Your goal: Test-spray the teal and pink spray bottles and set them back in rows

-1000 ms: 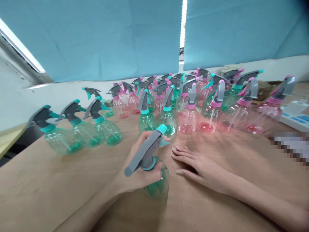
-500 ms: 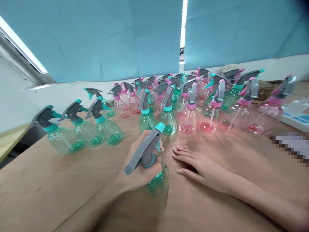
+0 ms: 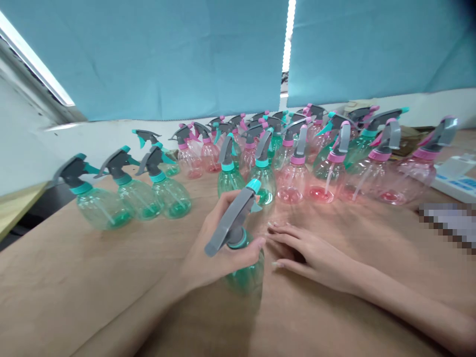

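Note:
My left hand [image 3: 215, 253] is wrapped round the neck of a green spray bottle [image 3: 243, 270] with a grey trigger head and teal nozzle, standing on the brown table [image 3: 92, 277]. One finger curls over the trigger. My right hand [image 3: 308, 250] lies flat on the table just right of that bottle, fingers stretched out and holding nothing, fingertips close to the bottle.
Three green spray bottles [image 3: 137, 193] stand in a row at the left. Several more green and pink spray bottles [image 3: 297, 173] crowd the far middle and right of the table. A white box [image 3: 455, 178] lies at the right edge. Blue curtains hang behind.
My left hand has shifted the held bottle slightly right and forward, and its finger has moved on the trigger. My right hand has stayed flat on the table.

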A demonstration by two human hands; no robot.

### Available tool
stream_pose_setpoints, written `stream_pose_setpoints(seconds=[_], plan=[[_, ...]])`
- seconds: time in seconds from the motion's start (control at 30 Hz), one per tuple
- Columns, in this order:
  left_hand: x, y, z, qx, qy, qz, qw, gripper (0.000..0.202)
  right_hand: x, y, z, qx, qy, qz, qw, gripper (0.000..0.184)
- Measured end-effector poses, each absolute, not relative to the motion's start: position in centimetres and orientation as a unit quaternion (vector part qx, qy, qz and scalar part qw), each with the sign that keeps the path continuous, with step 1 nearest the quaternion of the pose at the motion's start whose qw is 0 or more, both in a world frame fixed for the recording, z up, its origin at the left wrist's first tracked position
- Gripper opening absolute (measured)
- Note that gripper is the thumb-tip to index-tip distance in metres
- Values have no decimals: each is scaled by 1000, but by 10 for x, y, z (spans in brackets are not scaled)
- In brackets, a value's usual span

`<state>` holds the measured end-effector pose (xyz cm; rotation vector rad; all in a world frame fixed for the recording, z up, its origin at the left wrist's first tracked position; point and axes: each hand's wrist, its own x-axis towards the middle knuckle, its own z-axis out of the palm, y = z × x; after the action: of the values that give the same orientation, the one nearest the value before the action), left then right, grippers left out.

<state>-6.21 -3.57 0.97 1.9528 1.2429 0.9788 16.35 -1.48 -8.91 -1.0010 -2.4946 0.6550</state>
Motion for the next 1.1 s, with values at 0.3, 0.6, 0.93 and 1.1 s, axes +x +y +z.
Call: stream_pose_setpoints(seconds=[0.3, 0.6, 0.93, 1.1], plan=[[-83, -42, -3, 760, 466, 349, 288, 67, 139, -37, -62, -350, -858, 305, 221, 74], [-121, -63, -8, 767, 478, 286, 318, 62, 101, -60, -67, -380, -793, 327, 347, 73], [-184, -81, -28, 739, 613, 174, 221, 48, 49, -43, -56, -437, -810, 200, 335, 73], [-220, -89, -64, 815, 572, 86, 21, 66, 24, -8, -54, -462, -811, 178, 311, 78]])
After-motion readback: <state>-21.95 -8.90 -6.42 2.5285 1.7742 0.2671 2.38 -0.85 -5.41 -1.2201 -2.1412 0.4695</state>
